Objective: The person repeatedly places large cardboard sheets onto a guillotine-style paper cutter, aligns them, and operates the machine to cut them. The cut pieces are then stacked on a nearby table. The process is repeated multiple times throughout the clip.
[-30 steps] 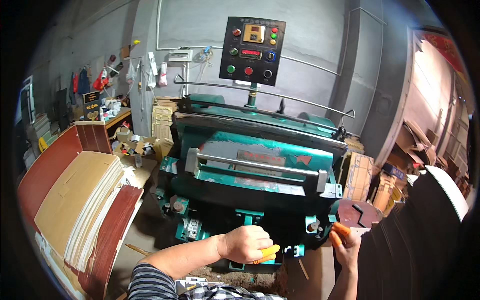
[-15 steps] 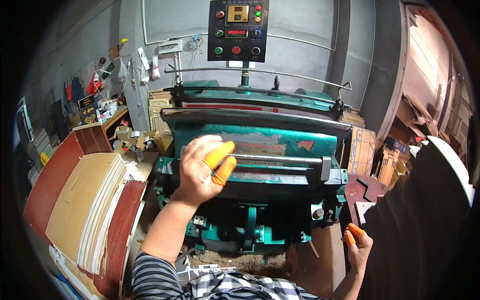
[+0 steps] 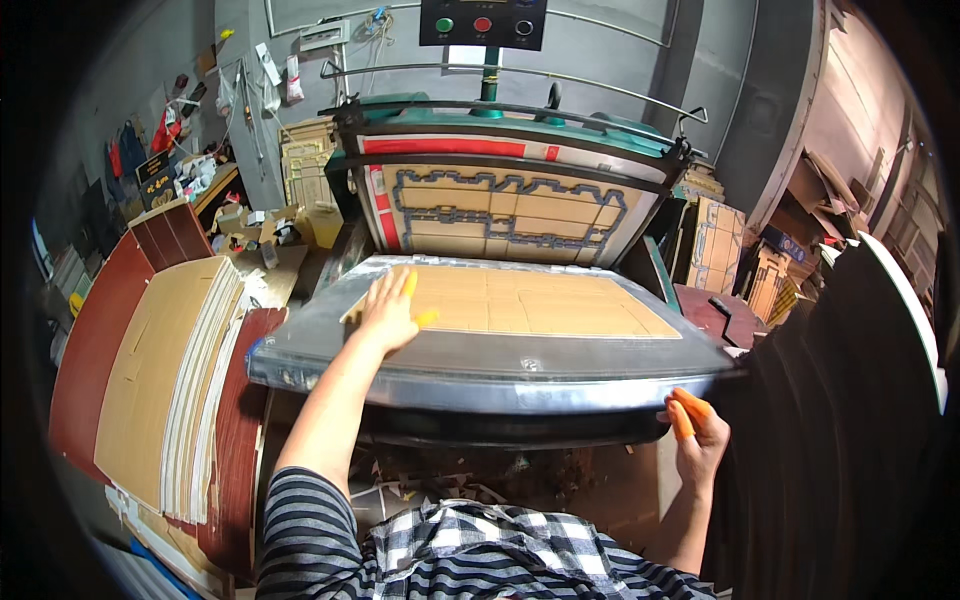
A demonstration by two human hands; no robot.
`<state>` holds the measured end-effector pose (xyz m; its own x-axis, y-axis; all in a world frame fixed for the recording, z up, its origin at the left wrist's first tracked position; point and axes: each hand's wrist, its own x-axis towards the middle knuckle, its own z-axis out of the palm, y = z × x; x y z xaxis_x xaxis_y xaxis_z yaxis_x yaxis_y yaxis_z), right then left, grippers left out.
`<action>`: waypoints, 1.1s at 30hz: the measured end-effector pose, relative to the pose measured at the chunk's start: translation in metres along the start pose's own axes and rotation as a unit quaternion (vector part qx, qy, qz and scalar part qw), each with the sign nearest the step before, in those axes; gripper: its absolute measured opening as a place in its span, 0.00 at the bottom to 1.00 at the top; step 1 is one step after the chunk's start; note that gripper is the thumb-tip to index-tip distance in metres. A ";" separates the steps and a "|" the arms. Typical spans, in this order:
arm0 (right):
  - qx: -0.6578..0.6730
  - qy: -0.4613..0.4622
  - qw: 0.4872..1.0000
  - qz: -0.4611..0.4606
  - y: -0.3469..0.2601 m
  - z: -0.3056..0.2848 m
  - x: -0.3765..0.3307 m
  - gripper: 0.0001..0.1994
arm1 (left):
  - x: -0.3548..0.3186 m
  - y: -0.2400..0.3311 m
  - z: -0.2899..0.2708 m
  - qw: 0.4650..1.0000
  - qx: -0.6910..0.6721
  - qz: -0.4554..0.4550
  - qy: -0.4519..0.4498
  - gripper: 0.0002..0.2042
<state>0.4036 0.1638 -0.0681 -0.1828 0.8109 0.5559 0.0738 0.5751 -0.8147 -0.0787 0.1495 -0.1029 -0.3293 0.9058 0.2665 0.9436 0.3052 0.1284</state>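
My left hand (image 3: 388,308), orange finger covers on two digits, lies with fingers spread on the left part of a brown cardboard sheet (image 3: 545,305). The sheet rests flat on the tilted grey platen (image 3: 480,355) of a green die-cutting press. Behind it stands the die board (image 3: 510,208), with dark cutting lines in a stepped outline. My right hand (image 3: 702,430), also with orange finger covers, is closed beside the platen's front right corner. Whether it holds anything is hidden.
Left of the press is a stack of cardboard sheets (image 3: 150,375) between reddish boards. A large dark stack (image 3: 840,430) rises close by my right arm. The control panel (image 3: 483,22) hangs above the press, and a wooden die board (image 3: 715,245) leans at its right.
The platen has swung down toward me, exposing the die board and the cardboard sheet. My left hand has opened and moved onto the sheet; my right hand has risen slightly.
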 end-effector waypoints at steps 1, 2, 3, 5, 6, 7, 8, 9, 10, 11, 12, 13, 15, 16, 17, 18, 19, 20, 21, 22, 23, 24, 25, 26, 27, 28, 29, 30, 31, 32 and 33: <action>0.010 -0.008 1.000 0.025 0.009 0.009 0.001 0.12 | -0.014 -0.003 0.013 0.998 0.016 -0.011 -0.068 0.41; -0.007 -0.013 1.000 0.025 0.026 0.021 0.005 0.12 | -0.033 -0.008 0.023 0.988 0.025 -0.018 -0.149 0.43; -0.027 -0.018 0.999 0.024 0.045 0.034 0.009 0.12 | -0.050 -0.010 0.035 0.973 0.031 -0.023 -0.228 0.45; -0.175 -0.051 0.983 0.015 0.072 0.055 0.023 0.19 | -0.086 -0.008 0.052 0.975 -0.001 -0.013 -0.224 0.50; -0.242 -0.071 0.967 -0.030 0.090 0.061 0.027 0.23 | -0.099 -0.005 0.051 0.973 -0.016 0.019 -0.230 0.50; -0.303 -0.096 0.945 -0.077 0.106 0.068 0.032 0.27 | -0.117 -0.001 0.043 0.970 -0.032 0.043 -0.236 0.51; -0.371 -0.160 0.913 -0.050 0.119 0.067 0.032 0.32 | -0.134 0.006 0.032 0.966 -0.005 0.071 -0.249 0.51; -0.394 -0.210 0.895 -0.018 0.136 0.059 0.031 0.36 | -0.154 0.013 0.019 0.970 -0.029 0.093 -0.223 0.48; -0.422 -0.279 0.861 0.050 0.133 0.060 0.025 0.39 | -0.175 0.014 0.006 0.967 0.011 0.101 -0.235 0.48; -0.450 -0.340 0.817 0.115 0.117 0.056 0.020 0.42 | -0.191 0.012 -0.005 0.961 0.051 0.115 -0.246 0.48; -0.422 -0.383 0.816 0.094 0.110 0.045 0.011 0.44 | -0.211 0.007 -0.012 0.978 -0.002 0.120 -0.171 0.43; -0.393 -0.424 0.812 0.076 0.097 0.035 0.003 0.47 | -0.228 0.001 -0.021 0.986 -0.054 0.128 -0.096 0.38; -0.436 -0.456 0.776 -0.007 0.034 0.035 -0.007 0.47 | -0.251 -0.010 -0.050 0.989 -0.027 0.136 -0.043 0.19; -0.485 -0.464 0.741 -0.012 0.007 0.038 -0.015 0.44 | -0.259 -0.021 -0.042 0.992 -0.046 0.117 0.023 0.16; -0.524 -0.403 0.748 -0.051 -0.005 0.043 -0.029 0.34 | -0.263 -0.031 -0.035 0.988 -0.064 0.104 0.090 0.14; -0.514 -0.362 0.771 -0.100 0.009 0.037 -0.039 0.29 | -0.261 -0.034 -0.041 0.985 -0.061 0.092 0.132 0.12; -0.503 -0.319 0.790 -0.147 0.022 0.031 -0.047 0.23 | -0.259 -0.044 -0.039 0.985 -0.071 0.084 0.135 0.11; -0.502 -0.274 0.798 -0.188 0.012 0.032 -0.052 0.18 | -0.255 -0.051 -0.039 0.981 -0.052 0.096 0.159 0.09; -0.501 -0.253 0.798 -0.217 0.013 0.027 -0.054 0.15 | -0.251 -0.056 -0.040 0.976 -0.036 0.110 0.183 0.08; -0.499 -0.231 0.803 -0.232 0.018 0.025 -0.055 0.14 | -0.249 -0.061 -0.041 0.971 -0.027 0.135 0.198 0.07; -0.500 -0.205 0.805 -0.246 0.024 0.022 -0.054 0.12 | -0.245 -0.063 -0.041 0.963 -0.008 0.154 0.221 0.06; -0.498 -0.167 0.797 -0.299 0.027 0.025 -0.048 0.09 | -0.242 -0.063 -0.045 0.957 -0.028 0.158 0.242 0.06; -0.477 -0.132 0.798 -0.343 0.031 0.024 -0.042 0.09 | -0.239 -0.062 -0.050 0.950 -0.050 0.160 0.264 0.06; -0.477 -0.127 0.803 -0.335 0.032 0.023 -0.036 0.09 | -0.237 -0.064 -0.058 0.947 -0.005 0.164 0.277 0.06; -0.475 -0.122 0.808 -0.326 0.029 0.022 -0.028 0.09 | -0.228 -0.066 -0.066 0.947 -0.009 0.169 0.273 0.08; -0.482 -0.138 0.804 -0.320 0.024 0.020 -0.013 0.07 | -0.220 -0.068 -0.074 0.947 -0.014 0.173 0.269 0.11; -0.490 -0.155 0.798 -0.314 0.009 0.018 0.006 0.06 | -0.203 -0.074 -0.083 0.943 0.010 0.176 0.282 0.10; -0.493 -0.189 0.801 -0.282 -0.001 0.017 0.029 0.03 | -0.181 -0.074 -0.105 0.942 0.073 0.185 0.270 0.10; -0.491 -0.223 0.804 -0.252 -0.008 0.015 0.057 0.01 | -0.156 -0.075 -0.129 0.962 0.061 0.175 0.202 0.08; -0.407 -0.200 0.865 -0.215 0.026 -0.021 0.091 0.03 | -0.117 -0.067 -0.153 0.971 0.032 0.170 0.164 0.08; -0.505 -0.229 0.805 -0.210 -0.042 0.018 0.114 0.02 | -0.104 -0.084 -0.174 0.960 0.033 0.180 0.214 0.07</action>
<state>0.3623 0.2304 0.0271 -0.7246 0.5308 0.4396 0.6292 0.7697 0.1077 -0.1294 -0.0211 0.0247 0.0466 0.7567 0.6521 0.9945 0.0264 -0.1017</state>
